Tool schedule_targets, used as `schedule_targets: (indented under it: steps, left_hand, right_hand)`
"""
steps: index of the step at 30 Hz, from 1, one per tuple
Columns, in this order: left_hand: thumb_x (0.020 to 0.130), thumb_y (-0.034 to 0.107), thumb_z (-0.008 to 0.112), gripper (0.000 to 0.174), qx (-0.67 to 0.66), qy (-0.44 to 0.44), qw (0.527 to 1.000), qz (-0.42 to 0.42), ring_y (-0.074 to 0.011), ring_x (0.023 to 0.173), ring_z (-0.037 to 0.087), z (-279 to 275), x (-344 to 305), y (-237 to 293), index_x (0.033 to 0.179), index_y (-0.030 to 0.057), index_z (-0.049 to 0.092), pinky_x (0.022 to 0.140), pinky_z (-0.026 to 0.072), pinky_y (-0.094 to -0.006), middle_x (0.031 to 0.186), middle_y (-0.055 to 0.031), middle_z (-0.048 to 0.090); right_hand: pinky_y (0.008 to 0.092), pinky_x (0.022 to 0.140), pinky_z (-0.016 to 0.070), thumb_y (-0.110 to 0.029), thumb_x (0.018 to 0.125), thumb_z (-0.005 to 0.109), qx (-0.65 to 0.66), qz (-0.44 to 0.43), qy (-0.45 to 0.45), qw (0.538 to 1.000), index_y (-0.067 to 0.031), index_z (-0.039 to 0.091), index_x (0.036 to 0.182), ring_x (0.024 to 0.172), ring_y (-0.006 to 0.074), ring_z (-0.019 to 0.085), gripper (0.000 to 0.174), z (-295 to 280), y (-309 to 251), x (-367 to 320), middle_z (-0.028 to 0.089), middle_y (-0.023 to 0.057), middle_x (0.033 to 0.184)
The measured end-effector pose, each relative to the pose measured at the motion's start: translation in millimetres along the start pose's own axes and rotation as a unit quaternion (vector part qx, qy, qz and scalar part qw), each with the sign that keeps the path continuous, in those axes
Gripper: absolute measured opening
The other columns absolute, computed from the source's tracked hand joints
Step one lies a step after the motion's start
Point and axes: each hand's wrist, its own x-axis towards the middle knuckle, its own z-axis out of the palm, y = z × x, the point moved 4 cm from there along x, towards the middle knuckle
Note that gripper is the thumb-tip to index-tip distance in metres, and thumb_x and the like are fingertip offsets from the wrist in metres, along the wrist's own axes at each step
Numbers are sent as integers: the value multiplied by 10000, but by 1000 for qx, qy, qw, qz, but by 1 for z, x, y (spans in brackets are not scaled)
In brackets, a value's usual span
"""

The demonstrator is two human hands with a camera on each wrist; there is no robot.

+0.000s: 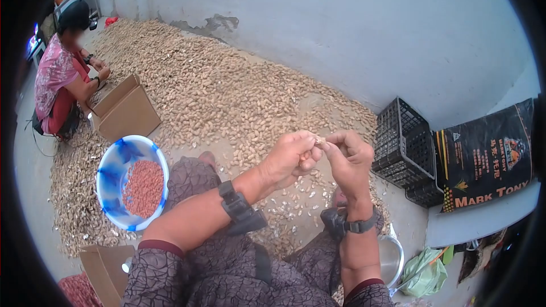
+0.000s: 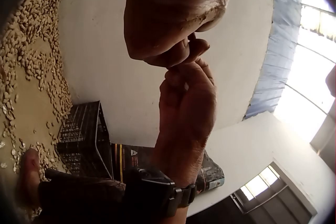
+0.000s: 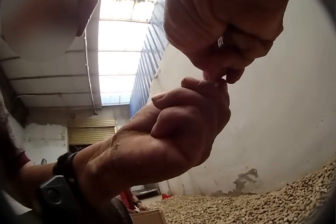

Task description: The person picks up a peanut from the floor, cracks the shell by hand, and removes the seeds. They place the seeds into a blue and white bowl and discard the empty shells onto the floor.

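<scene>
In the head view, my left hand (image 1: pixel 291 156) and right hand (image 1: pixel 351 162) meet over the floor and pinch a small peanut (image 1: pixel 320 140) between their fingertips. Pale shell shows in the gap between the two thumbs. The left wrist view has my left hand (image 2: pixel 173 16) at the top, its fingertips touching those of the right hand (image 2: pixel 186 100); fingers hide the peanut there. From the right wrist, the right hand (image 3: pixel 226 16) hangs over the left hand (image 3: pixel 184 124), tips together. Unshelled peanuts (image 1: pixel 227 96) cover the floor beyond, with broken shells (image 1: pixel 284 210) between my feet.
At my left stands a blue-and-white basin (image 1: pixel 105 193) holding reddish kernels (image 1: pixel 144 189). Cardboard boxes (image 1: pixel 128 111) sit near it. Another person (image 1: pixel 60 79) squats at the far left. To my right are black crates (image 1: pixel 401 148), a printed sack (image 1: pixel 486 156), a metal bowl (image 1: pixel 391 258) and a green bag (image 1: pixel 425 276).
</scene>
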Motion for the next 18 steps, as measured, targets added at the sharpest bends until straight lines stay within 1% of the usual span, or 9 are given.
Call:
schedule_targets:
  steps: [2, 6, 8, 9, 11, 15, 17, 18]
  left_hand:
    - [909, 196, 406, 194, 5, -11, 1000, -9, -29, 421, 364, 0, -1, 3, 871, 20, 479, 357, 264, -156, 641, -6, 491]
    - [905, 210, 421, 214, 55, 7, 998, -15, -25, 419, 352, -1, -3, 3, 847, 16, 492, 351, 261, -157, 620, -3, 482]
    - [903, 216, 428, 222, 76, 11, 997, -12, -24, 419, 350, -1, -2, 3, 837, 16, 501, 348, 261, -157, 611, 1, 478]
    - [902, 222, 435, 228, 80, 3, 997, 4, -23, 419, 348, 0, -2, 6, 829, 19, 509, 347, 263, -154, 599, 4, 472]
    - [900, 227, 442, 234, 84, -6, 996, 20, -22, 418, 345, 1, 0, 7, 821, 21, 518, 345, 265, -152, 587, 8, 466]
    - [894, 247, 458, 243, 80, -12, 996, 31, -24, 414, 349, 0, 0, 8, 812, 29, 526, 339, 275, -149, 565, 14, 446]
    - [894, 251, 459, 246, 70, -21, 997, 29, -23, 416, 352, 5, -2, 9, 807, 30, 526, 336, 277, -149, 562, 16, 441]
    - [895, 248, 456, 249, 55, -25, 997, 37, -26, 409, 349, 11, -4, 10, 795, 32, 524, 336, 279, -150, 557, 17, 438]
  right_hand:
    - [196, 461, 358, 27, 721, 597, -22, -84, 10, 996, 8, 573, 739, 537, 34, 453, 35, 2, -2, 0, 538, 6, 618]
    - [186, 455, 349, 24, 719, 606, -43, -110, -9, 993, 0, 571, 746, 526, 25, 438, 51, 4, -1, 0, 521, -2, 619]
    - [175, 453, 342, 14, 720, 620, 10, -61, -20, 998, 0, 566, 746, 525, 17, 428, 61, 3, 0, 0, 510, -12, 618]
    - [175, 453, 342, 14, 720, 620, 9, -62, -21, 998, 0, 566, 746, 525, 17, 428, 61, 3, -2, 0, 510, -12, 618]
    - [171, 454, 340, 1, 723, 633, 55, -27, -44, 997, 2, 560, 780, 527, 20, 426, 93, 3, -4, 1, 516, -14, 626]
    - [162, 456, 342, -9, 742, 623, 49, -48, -56, 996, 10, 551, 811, 525, 21, 435, 101, 3, -7, -1, 534, -7, 635]
    - [160, 436, 337, -25, 765, 600, 149, 49, -62, 986, 13, 544, 823, 507, 26, 440, 89, 2, -8, -1, 550, 14, 637]
    - [160, 436, 337, -25, 765, 600, 149, 48, -61, 986, 13, 544, 823, 507, 26, 440, 89, 1, -6, 0, 550, 14, 637]
